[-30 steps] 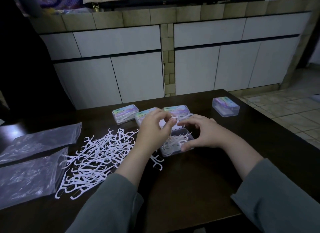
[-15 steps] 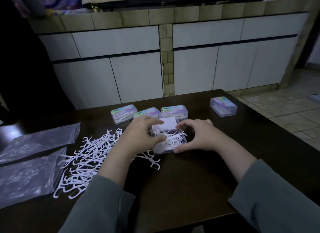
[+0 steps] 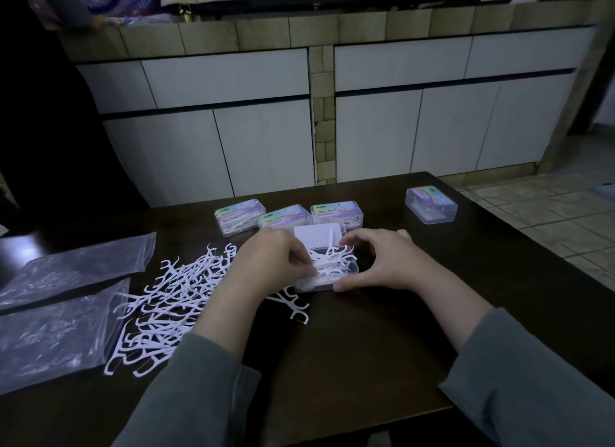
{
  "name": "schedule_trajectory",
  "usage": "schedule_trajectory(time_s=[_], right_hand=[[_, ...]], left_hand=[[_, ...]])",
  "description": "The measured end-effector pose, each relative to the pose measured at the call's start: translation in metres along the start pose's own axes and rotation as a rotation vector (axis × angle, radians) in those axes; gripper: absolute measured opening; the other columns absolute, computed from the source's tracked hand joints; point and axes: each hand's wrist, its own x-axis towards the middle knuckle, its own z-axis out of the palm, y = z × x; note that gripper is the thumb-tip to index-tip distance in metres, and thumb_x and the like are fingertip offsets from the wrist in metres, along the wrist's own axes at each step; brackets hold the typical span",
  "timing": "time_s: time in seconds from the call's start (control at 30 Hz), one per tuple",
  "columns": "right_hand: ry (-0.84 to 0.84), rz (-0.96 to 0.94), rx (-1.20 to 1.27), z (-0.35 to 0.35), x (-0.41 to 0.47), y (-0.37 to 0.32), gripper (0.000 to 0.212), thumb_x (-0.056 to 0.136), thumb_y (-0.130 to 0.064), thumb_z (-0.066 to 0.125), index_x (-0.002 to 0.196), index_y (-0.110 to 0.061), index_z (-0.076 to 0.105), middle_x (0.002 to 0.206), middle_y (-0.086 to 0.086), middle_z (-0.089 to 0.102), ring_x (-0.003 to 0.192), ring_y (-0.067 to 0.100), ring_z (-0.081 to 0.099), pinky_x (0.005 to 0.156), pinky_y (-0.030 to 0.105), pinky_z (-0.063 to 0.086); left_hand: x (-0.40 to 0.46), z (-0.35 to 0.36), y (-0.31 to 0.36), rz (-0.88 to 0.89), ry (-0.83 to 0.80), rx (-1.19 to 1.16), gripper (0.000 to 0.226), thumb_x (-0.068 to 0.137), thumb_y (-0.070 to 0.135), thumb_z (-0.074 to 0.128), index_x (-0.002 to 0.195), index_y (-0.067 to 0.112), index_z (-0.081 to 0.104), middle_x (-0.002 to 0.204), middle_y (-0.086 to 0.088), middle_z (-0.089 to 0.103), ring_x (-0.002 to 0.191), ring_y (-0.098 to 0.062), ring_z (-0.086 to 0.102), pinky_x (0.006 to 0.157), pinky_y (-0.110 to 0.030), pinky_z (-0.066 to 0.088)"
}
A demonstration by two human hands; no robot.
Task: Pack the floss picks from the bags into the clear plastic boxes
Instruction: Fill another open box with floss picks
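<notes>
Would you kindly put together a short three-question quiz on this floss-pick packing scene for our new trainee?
1. True or false: the open clear box between the left hand and the right hand already holds floss picks.
2. How many closed boxes stand in the row just behind the open box? A) two B) three C) five
3. Fill in: the loose pile of floss picks lies on the table between the open box and two plastic ____.

Key: 1 true; 2 B; 3 bags. A fourth closed box stands apart, far right.
</notes>
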Motion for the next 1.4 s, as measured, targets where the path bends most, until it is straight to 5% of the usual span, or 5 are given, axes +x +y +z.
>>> schedule_trajectory(time_s=[0.27, 0.53, 1.03, 1.2, 1.4], right_hand=[[-0.006, -0.026, 0.02, -0.001, 0.0, 0.0, 0.078, 0.057, -0.073, 0.074, 0.125, -0.047, 0.048, 0.124, -0.022, 0.05, 0.117, 0.013, 0.037, 0.088, 0.031, 0.035], [0.001, -0.036, 0.004, -0.002, -0.004, -0.006, 0.075, 0.062, -0.069, 0.074, 0.128, -0.044, 0.047, 0.121, -0.02, 0.05, 0.11, 0.008, 0.034, 0.089, 0.031, 0.031], [-0.017, -0.049, 0.019, -0.003, -0.006, -0.007, 0.076, 0.062, -0.068, 0.075, 0.129, -0.045, 0.046, 0.122, -0.021, 0.048, 0.115, 0.012, 0.035, 0.09, 0.031, 0.034], [-0.003, -0.015, 0.036, -0.001, -0.005, -0.006, 0.078, 0.06, -0.069, 0.076, 0.128, -0.046, 0.047, 0.122, -0.02, 0.052, 0.109, 0.01, 0.035, 0.086, 0.03, 0.035], [0.0, -0.01, 0.024, 0.0, -0.004, -0.007, 0.076, 0.061, -0.069, 0.076, 0.128, -0.046, 0.047, 0.122, -0.02, 0.051, 0.108, 0.009, 0.034, 0.089, 0.031, 0.035]], left_hand=[[0.0, 0.012, 0.023, 0.102, 0.063, -0.074, 0.034, 0.085, 0.051, 0.065, 0.114, 0.034, 0.067, 0.117, 0.015, 0.058, 0.107, -0.006, 0.049, 0.085, -0.029, 0.047], [-0.002, 0.0, 0.015, 0.057, -0.034, -0.013, 0.033, 0.085, 0.025, 0.067, 0.112, 0.044, 0.067, 0.117, 0.014, 0.059, 0.106, -0.007, 0.049, 0.089, -0.034, 0.05], [0.004, 0.011, 0.019, 0.225, 0.024, -0.274, 0.015, 0.088, 0.031, 0.067, 0.097, 0.043, 0.071, 0.107, 0.016, 0.051, 0.105, -0.005, 0.047, 0.087, -0.028, 0.043], [0.002, 0.005, -0.003, -0.028, 0.128, -0.23, 0.019, 0.091, 0.032, 0.063, 0.11, 0.034, 0.066, 0.113, 0.012, 0.055, 0.103, -0.008, 0.053, 0.088, -0.03, 0.046], [0.001, 0.003, -0.005, -0.118, 0.079, -0.211, 0.011, 0.084, 0.036, 0.071, 0.092, 0.03, 0.075, 0.096, 0.012, 0.066, 0.093, -0.007, 0.059, 0.084, -0.035, 0.053]])
